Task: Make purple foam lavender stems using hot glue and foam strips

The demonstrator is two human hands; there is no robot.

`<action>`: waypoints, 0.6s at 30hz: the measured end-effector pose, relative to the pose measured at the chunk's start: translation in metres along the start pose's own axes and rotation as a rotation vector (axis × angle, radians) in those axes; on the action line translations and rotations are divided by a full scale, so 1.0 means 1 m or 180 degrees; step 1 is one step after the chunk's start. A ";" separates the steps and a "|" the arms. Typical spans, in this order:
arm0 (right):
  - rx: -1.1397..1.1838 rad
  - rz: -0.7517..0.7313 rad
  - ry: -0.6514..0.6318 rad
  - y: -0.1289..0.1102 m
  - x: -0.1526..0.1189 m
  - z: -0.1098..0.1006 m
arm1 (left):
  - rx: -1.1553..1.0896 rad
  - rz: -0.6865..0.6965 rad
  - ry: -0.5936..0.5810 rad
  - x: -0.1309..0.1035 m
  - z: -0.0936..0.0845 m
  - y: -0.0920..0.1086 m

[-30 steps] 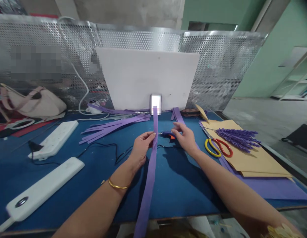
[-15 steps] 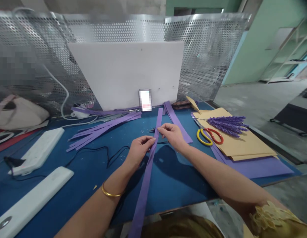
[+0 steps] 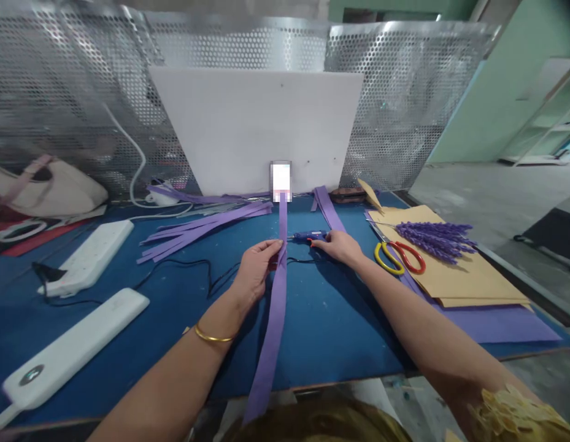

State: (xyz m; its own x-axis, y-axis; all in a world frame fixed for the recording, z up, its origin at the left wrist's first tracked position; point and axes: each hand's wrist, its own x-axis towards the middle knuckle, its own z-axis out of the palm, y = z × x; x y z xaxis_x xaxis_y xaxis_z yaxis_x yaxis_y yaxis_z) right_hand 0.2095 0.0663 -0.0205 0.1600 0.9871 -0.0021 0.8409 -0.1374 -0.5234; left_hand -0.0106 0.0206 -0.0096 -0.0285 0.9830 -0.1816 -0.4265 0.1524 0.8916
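A long purple strip (image 3: pixel 276 301) runs up the middle of the blue table (image 3: pixel 340 325), its near end hanging over the front edge. My left hand (image 3: pixel 258 265) pinches the strip's left side between thumb and fingers. To the right of it, my right hand (image 3: pixel 342 247) is closed around the back of a small blue glue gun (image 3: pixel 307 236), whose tip points left at the strip. A black cord (image 3: pixel 303 261) passes beneath the strip. Some of the right fingers are hidden behind the glue gun.
Loose purple strips (image 3: pixel 206 230) lie left of centre. On the right are scissors (image 3: pixel 407 258), purple lavender sprigs (image 3: pixel 436 239) and tan sheets (image 3: pixel 473 282). A white power strip (image 3: pixel 94 255) and a long white device (image 3: pixel 77 350) lie at left. A phone (image 3: pixel 281 178) stands behind.
My right hand has left the strip, moved right and taken hold of the glue gun. My left hand still pinches the strip. The camera view has shifted slightly.
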 end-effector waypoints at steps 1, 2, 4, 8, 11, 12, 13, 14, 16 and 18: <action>0.0325 0.0047 -0.0011 0.001 0.001 0.002 | -0.0053 -0.0019 0.0029 0.000 0.001 0.001; 0.0644 0.0104 -0.0034 0.001 0.001 0.004 | -0.0121 -0.0043 0.0066 -0.001 0.001 0.003; 0.1139 0.0186 -0.0085 -0.001 0.000 0.006 | -0.0316 -0.0106 0.0160 -0.002 0.003 0.008; 0.2168 -0.0062 0.0202 -0.014 -0.010 0.005 | -0.0805 -0.0183 0.0320 -0.005 0.008 0.021; 0.3655 -0.0491 0.0519 -0.028 -0.023 0.002 | -0.1044 -0.0283 0.0389 -0.008 0.010 0.030; 0.3988 -0.0548 0.0384 -0.031 -0.027 0.000 | -0.1079 -0.0342 0.0402 -0.009 0.010 0.032; 0.4163 -0.0541 0.0138 -0.034 -0.032 -0.001 | -0.1096 -0.0400 0.0410 -0.010 0.011 0.034; 0.4255 -0.0493 -0.0110 -0.036 -0.036 -0.003 | -0.1098 -0.0449 0.0401 -0.012 0.011 0.036; 0.4282 -0.0467 -0.0331 -0.039 -0.043 -0.005 | -0.1063 -0.0509 0.0363 -0.013 0.011 0.038; 0.4130 -0.0682 -0.0243 -0.042 -0.050 -0.006 | -0.1010 -0.0498 0.0299 -0.013 0.010 0.038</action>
State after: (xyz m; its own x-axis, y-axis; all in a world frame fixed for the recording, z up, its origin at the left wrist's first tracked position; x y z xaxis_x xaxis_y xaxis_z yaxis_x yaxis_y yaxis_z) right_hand 0.1696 0.0226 0.0065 0.0212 0.9873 0.1571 -0.2651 0.1571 -0.9513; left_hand -0.0175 0.0145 0.0302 -0.0175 0.9343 -0.3561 -0.6910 0.2461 0.6797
